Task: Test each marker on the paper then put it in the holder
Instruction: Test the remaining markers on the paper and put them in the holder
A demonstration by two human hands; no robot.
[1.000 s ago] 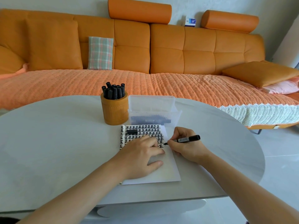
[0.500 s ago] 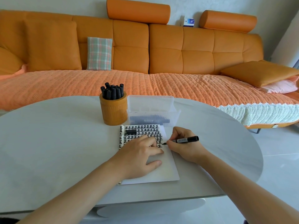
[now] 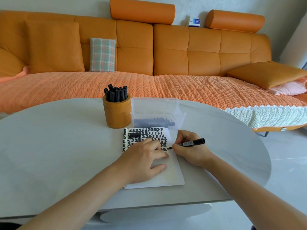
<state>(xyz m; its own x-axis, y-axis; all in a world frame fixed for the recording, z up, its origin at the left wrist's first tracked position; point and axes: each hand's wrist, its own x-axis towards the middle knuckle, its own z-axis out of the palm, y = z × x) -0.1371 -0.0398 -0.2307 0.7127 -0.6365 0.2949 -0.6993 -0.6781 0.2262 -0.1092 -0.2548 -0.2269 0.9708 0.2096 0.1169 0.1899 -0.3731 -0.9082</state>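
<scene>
While the marker (image 3: 191, 143) is touching its tip to the paper (image 3: 172, 170), the right hand (image 3: 189, 151) is pinching it low on the barrel, with its fingers curled round it and the back end pointing out to that hand's right. The left hand (image 3: 142, 161) is lying flat on the sheet just to the left of the right hand, its fingers relaxed and holding nothing, and seems to be pressing the paper down.

Rows of black marks (image 3: 146, 135) are filling the part of the paper beyond both hands, while the part nearer the wrists is showing blank. The tip is sitting at the right end of the lowest row in view.

Beyond the left hand, the holder (image 3: 117, 113) is standing on the surface (image 3: 58, 146), crowded with upright black markers (image 3: 116, 94). Just beyond the right hand, beside the holder, a clear box (image 3: 156, 112) is showing more dark markers through its wall.

Judging by this, much of the task is looking done: many markers are tested and stowed. This one is mid-test and not yet in the holder, and those in the box are probably waiting, though their number is not readable.
</scene>
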